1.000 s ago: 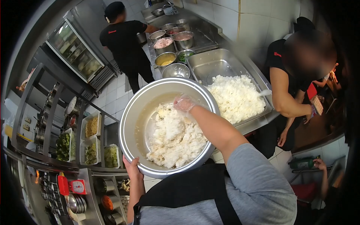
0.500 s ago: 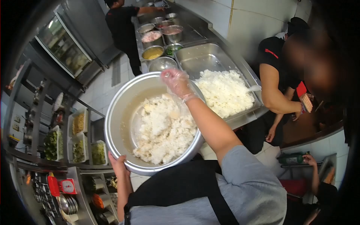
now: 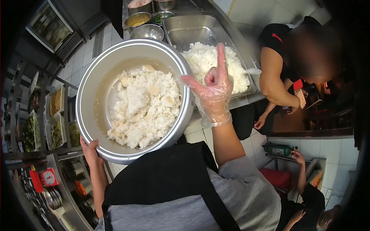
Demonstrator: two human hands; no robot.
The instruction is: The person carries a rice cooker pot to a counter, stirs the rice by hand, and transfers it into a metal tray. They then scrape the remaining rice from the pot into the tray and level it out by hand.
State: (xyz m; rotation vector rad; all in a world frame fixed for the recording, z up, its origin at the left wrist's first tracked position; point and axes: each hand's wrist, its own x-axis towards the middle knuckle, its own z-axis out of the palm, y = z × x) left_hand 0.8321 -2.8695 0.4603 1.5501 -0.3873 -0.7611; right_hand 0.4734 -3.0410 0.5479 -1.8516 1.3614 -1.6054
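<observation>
A large round metal pot [image 3: 89, 77] with white rice [image 3: 144, 109] inside is tilted against the front of my apron. My left hand [image 3: 91, 150] grips the pot's lower left rim. Just right of the pot, my right hand [image 3: 213, 86] is raised in a clear plastic glove, its index finger pointing up and thumb stretched out, the other fingers curled. Nothing is held in it. Behind it a steel tray [image 3: 189, 29] holds more white rice [image 3: 204, 57], with a pale utensil handle [image 3: 252, 71] at its right edge.
Several metal bowls [image 3: 148, 32] stand beyond the pot. Shelves with vegetable tubs [image 3: 57, 131] and a red scale [image 3: 48, 177] are at left. One person [image 3: 275, 73] stands at right; another person's arm [image 3: 302, 173] reaches near a green cylinder [image 3: 277, 149]. Dark trousers show at top.
My right hand has moved from over the pot to its right side, its fingers now spread. The pot sits further left in view, and my left hand still holds its rim.
</observation>
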